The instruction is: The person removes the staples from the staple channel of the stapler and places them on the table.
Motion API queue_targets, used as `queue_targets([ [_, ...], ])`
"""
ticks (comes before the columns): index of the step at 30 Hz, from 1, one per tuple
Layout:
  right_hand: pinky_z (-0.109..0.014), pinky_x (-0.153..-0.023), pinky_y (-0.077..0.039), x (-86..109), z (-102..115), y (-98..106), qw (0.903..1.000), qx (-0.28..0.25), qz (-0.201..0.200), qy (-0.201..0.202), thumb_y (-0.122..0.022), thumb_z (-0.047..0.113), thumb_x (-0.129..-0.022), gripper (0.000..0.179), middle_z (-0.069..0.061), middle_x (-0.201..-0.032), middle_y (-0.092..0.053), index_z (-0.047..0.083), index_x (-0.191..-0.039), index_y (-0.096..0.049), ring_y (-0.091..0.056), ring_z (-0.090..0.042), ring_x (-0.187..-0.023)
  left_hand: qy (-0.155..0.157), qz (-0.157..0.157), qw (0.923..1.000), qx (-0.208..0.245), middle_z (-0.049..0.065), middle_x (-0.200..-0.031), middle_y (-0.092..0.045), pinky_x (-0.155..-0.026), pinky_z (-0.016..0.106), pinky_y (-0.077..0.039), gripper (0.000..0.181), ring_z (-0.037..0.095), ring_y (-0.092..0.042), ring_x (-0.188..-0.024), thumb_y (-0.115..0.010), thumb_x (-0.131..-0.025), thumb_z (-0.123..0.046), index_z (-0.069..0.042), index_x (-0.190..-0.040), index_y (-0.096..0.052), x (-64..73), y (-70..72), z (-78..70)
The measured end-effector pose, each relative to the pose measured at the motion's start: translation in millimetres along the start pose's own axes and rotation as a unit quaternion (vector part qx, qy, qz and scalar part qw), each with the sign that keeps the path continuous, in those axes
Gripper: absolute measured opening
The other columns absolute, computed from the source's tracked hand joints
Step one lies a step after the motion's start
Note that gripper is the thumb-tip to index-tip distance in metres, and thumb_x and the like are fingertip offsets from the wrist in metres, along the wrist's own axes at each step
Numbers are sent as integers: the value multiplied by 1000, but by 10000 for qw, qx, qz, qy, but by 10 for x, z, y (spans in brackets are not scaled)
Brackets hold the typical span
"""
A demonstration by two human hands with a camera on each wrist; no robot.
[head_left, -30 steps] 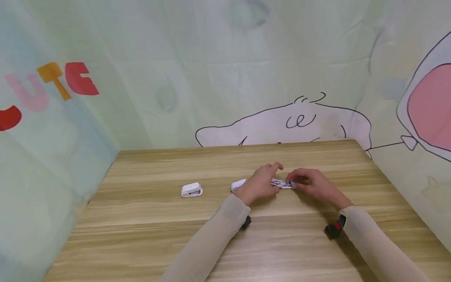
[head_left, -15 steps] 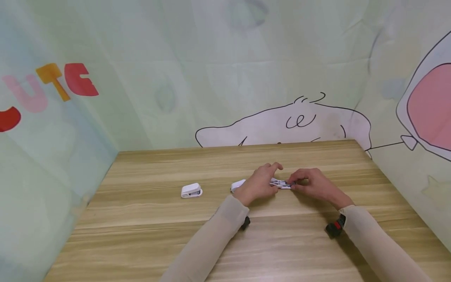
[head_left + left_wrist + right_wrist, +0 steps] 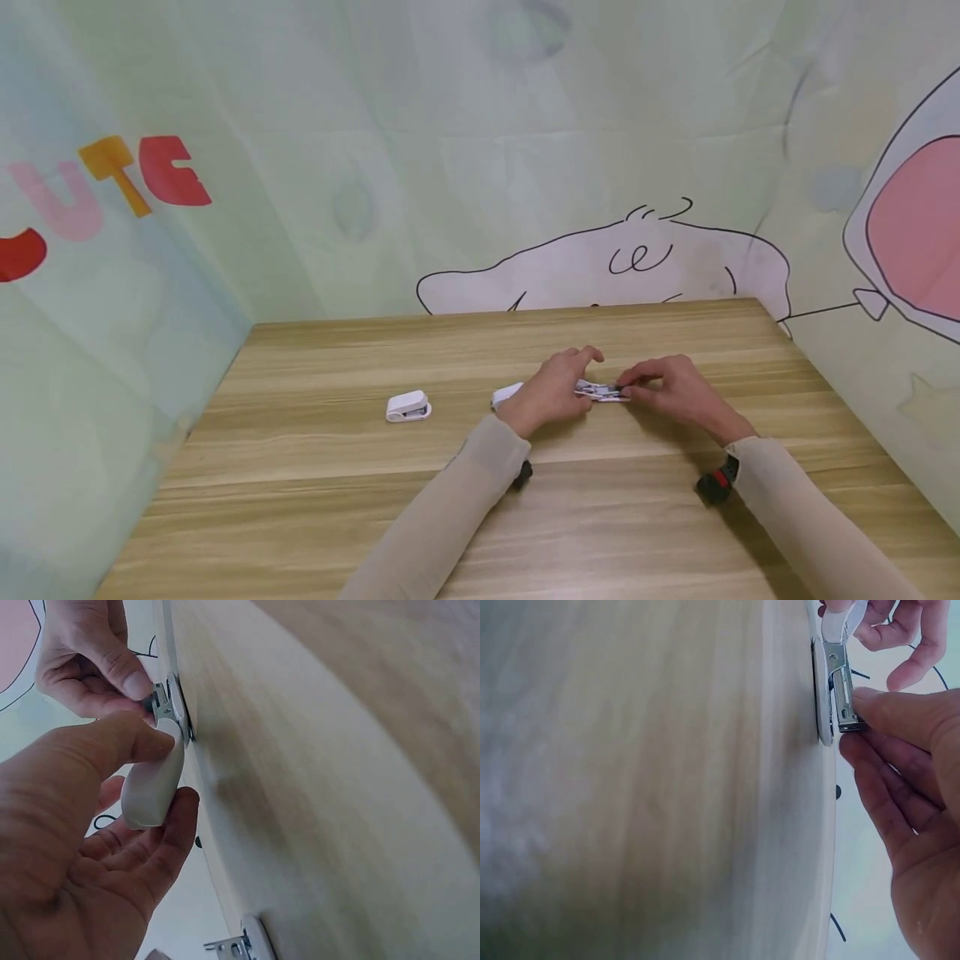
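A small white stapler [image 3: 597,392] lies on the table with its white cover swung up and back, baring the metal staple channel [image 3: 843,686]. My left hand [image 3: 551,392] grips the raised white cover [image 3: 154,780] between thumb and fingers. At the far end of the channel my right hand [image 3: 675,392] pinches, thumb on one side and forefinger at the tip. Whether anything small sits between those fingertips, I cannot tell. Just left of my left hand is a second white stapler [image 3: 506,395], partly hidden by it. A third white stapler [image 3: 408,407] stands further left.
The wood-grain table [image 3: 337,517] carries the staplers. Behind it hangs a pale green curtain [image 3: 315,150] with cartoon prints, close along the table's back and sides. Black wrist cameras [image 3: 715,487] are strapped below both cuffs.
The right fingertips have shifted slightly left along the metal channel, then a little back right, staying at its end. The left hand and the other two staplers have kept their places.
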State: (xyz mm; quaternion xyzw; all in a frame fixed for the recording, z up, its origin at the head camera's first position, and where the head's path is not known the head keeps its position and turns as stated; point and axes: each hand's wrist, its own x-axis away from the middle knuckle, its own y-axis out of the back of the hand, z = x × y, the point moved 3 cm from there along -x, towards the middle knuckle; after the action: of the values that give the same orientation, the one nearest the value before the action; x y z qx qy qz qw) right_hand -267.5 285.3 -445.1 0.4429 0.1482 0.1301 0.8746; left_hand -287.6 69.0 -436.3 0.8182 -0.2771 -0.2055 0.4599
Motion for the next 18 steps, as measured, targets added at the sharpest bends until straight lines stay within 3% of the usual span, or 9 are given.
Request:
queue_targets([
  [6, -33, -87, -56, 39, 8, 57, 9983, -140, -549, -168, -78, 8, -96, 15, -5, -109, -83, 14, -110, -82, -74, -23, -101, -15, -36, 10000, 23, 4, -107, -65, -79, 25, -47, 66, 14, -58, -89, -81, -90, -11, -16, -149, -52, -11, 1, -12],
  [12, -27, -86, -57, 92, 10, 119, 9947, -188, -995, -181, -82, 12, -94, 22, -5, -107, -82, 10, -116, -76, -76, -21, -97, 101, 37, 9999, 19, 5, -110, -65, -81, 26, -49, 65, 15, -59, -91, -81, -92, -13, -17, -150, -52, -1, 8, -17],
  [18, -31, -85, -59, 170, -39, 140, 9954, 55, -958, -52, -84, 6, -90, 17, -7, -105, -82, 9, -107, -82, -74, -17, -91, 190, 72, 9998, -33, 5, -113, -65, -85, 28, -51, 64, 15, -59, -94, -80, -94, -15, -19, -152, -51, 10, 8, -20],
])
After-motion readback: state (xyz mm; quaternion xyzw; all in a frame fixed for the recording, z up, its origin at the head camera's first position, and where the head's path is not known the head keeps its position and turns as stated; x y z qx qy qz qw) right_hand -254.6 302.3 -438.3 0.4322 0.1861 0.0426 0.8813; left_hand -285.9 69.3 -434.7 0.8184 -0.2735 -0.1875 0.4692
